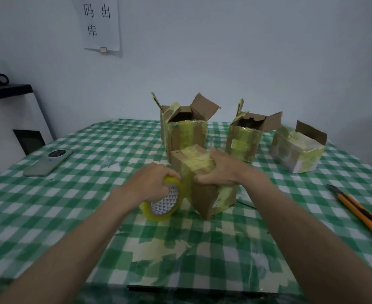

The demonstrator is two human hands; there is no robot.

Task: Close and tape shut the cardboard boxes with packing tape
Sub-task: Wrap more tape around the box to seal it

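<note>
A small closed cardboard box, wrapped in yellowish tape, stands in the middle of the checked table. My right hand grips its top from the right, fingers curled over the taped flaps. My left hand grips a roll of yellow packing tape held against the box's left side, with a strip of tape running up onto the box. Behind stand an open tall box, a second open box and a third box lying at the right with one flap up.
An orange utility knife lies near the table's right edge. A phone rests face down at the left. The green checked tablecloth is worn in front. A white cabinet stands at the left wall.
</note>
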